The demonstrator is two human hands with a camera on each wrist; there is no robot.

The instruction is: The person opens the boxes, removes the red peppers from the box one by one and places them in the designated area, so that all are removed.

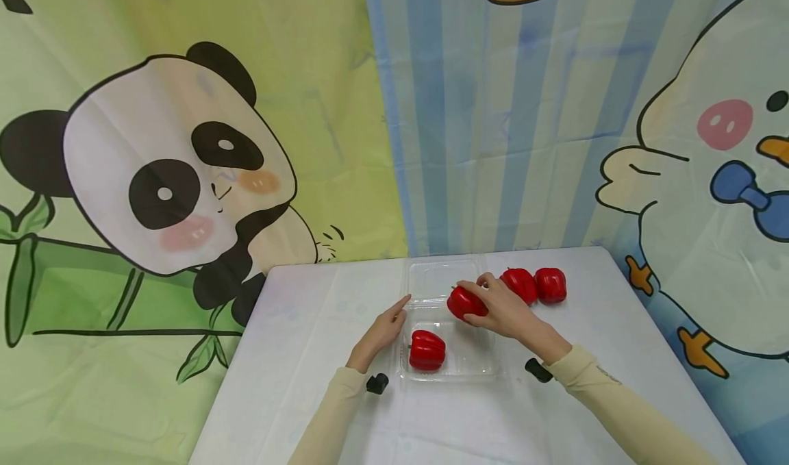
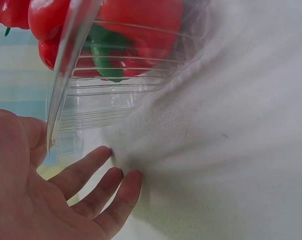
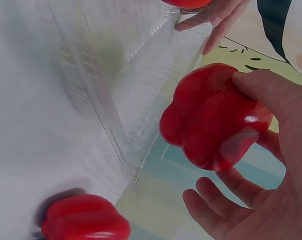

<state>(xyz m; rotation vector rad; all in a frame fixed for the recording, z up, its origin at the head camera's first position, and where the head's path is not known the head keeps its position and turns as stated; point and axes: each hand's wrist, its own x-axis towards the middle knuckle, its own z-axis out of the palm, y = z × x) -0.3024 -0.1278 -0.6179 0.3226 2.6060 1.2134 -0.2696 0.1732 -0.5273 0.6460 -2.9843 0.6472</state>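
My right hand (image 1: 502,309) pinches a red bell pepper (image 3: 211,117) between thumb and fingers, holding it above the clear plastic container (image 1: 471,369). Another red bell pepper (image 1: 427,350) lies in the container's left part, its green stem showing through the wall in the left wrist view. My left hand (image 1: 383,328) is at the container's left side, fingers extended; in the left wrist view its thumb side lies against the rim, though firm contact is hard to tell. Two more red bell peppers, one nearer (image 1: 520,285) and one farther right (image 1: 551,285), sit behind my right hand.
The container's clear lid (image 1: 440,277) lies folded back toward the wall. A white cloth covers the table (image 1: 296,355). Printed curtains with a panda (image 1: 179,164) and a white bird hang behind it. Dark wrist devices show beneath both wrists.
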